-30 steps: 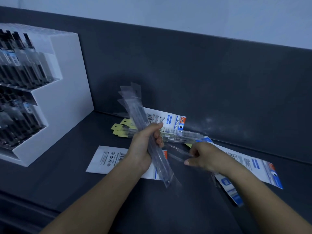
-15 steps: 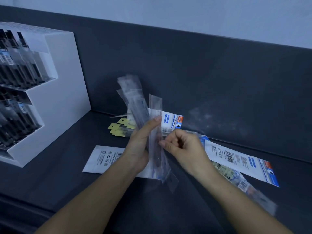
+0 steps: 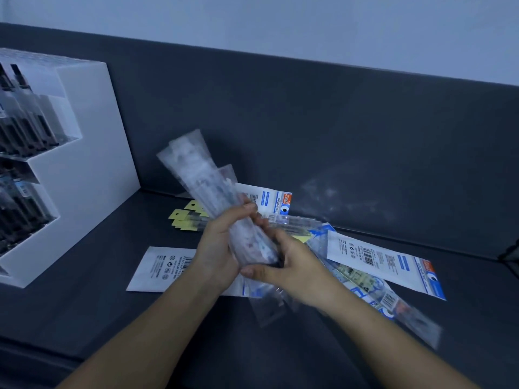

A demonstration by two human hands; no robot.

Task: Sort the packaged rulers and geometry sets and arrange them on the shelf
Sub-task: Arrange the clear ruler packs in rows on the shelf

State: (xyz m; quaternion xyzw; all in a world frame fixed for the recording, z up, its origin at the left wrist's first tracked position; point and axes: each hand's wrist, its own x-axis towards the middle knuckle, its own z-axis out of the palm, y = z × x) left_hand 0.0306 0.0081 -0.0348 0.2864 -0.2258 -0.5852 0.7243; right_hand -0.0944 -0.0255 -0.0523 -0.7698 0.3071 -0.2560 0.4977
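A bundle of clear-packaged rulers (image 3: 202,181) stands tilted above the dark shelf, its top leaning left. My left hand (image 3: 217,248) grips its lower part from the left. From the right, my right hand (image 3: 292,265) wraps round the same bundle at its lower end. White geometry set packs lie flat on the shelf: one (image 3: 160,268) under my left wrist, one (image 3: 276,202) behind the bundle, one (image 3: 387,262) to the right. More clear ruler packs (image 3: 373,290) lie under my right forearm. Yellow-tabbed packs (image 3: 185,219) lie behind my left hand.
A white stepped display stand (image 3: 84,175) with dark pens in clear sleeves sits at the left. The dark shelf surface (image 3: 84,313) has a dark back panel (image 3: 309,122) rising behind the pile. A dark object (image 3: 511,254) shows at the right edge.
My right hand brought one more clear ruler pack from the pile to the bundle and now grips the bundle together with my left hand. The bundle has grown thicker.
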